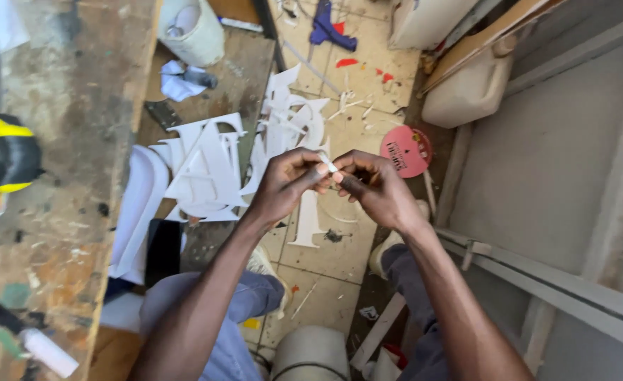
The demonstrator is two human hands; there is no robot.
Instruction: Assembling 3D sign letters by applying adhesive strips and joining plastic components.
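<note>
Both my hands meet in the middle of the head view, above the floor. My left hand (286, 185) and my right hand (376, 189) pinch a small white piece (327, 164) between their fingertips. Below and behind them lie white cut-out letter shapes (209, 166), stacked on a low shelf and spilling onto the tiled floor. My knees in blue-grey trousers show at the bottom.
A paint-stained wooden workbench (71, 141) fills the left, with a yellow-and-black tool (1, 152) on it. A white bucket (193, 32), a round pink lid (406, 150), a white jerrycan (466, 88) and scraps lie on the floor. A grey panel (558, 162) stands at right.
</note>
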